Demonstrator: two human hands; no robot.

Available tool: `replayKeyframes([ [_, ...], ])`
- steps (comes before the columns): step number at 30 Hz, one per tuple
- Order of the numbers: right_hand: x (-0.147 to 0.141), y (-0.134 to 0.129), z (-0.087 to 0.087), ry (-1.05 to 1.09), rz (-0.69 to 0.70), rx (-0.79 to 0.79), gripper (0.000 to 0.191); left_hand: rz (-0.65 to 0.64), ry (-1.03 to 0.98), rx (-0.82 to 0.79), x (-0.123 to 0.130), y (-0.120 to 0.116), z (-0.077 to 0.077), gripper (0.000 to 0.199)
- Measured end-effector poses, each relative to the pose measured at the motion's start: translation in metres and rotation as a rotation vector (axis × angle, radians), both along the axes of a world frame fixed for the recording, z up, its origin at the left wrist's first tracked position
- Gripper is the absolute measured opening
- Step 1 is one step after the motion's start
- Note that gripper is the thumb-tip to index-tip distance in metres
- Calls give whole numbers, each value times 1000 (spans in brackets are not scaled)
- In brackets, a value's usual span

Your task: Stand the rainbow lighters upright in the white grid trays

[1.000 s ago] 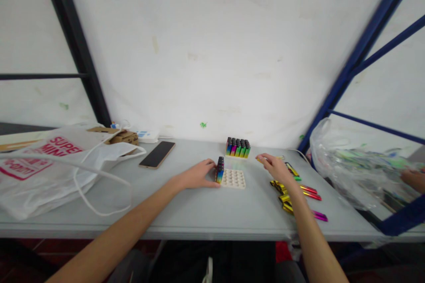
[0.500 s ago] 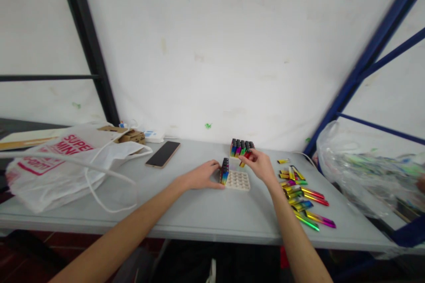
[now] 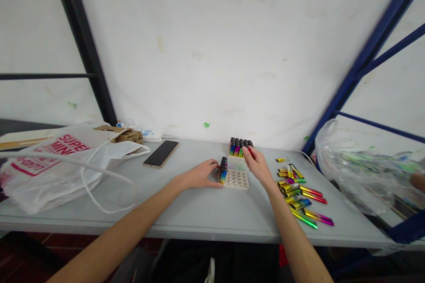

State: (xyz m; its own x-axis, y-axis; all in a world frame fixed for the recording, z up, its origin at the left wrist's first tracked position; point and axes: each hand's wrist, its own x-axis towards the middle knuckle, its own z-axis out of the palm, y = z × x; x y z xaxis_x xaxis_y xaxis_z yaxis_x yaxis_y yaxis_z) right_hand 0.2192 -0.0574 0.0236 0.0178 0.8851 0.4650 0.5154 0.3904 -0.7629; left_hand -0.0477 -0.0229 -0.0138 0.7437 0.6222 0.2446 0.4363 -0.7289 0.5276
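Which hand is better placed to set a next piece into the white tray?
Probably the right hand: it holds a red piece near the tray, while the left hand is at the upright pieces.

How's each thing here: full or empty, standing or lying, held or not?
Near tray: mostly empty
Lighter row: upright at its left end
Far lighters: upright, packed together
Loose lighters: lying scattered
Red lighter: held in right hand
Left hand: curved beside the lighter row
Phone: flat, screen dark
Plastic bag: crumpled, lying down
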Motion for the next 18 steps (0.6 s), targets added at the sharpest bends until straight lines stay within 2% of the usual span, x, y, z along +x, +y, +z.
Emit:
replayKeyframes([
  [4,0,-1,-1,-1,-174,9,56,-2,-1,0,0,0,0,64],
  [10,-4,-2,-3,-49,-211,79,46,-4,-17,8,0,0,-1,65],
  [14,-4,-2,-4,-112,-192,70,50,5,-9,3,0,0,-1,65],
  [18,-1,1,-10,-209,-35,43,41,10,-1,-6,0,0,0,63],
])
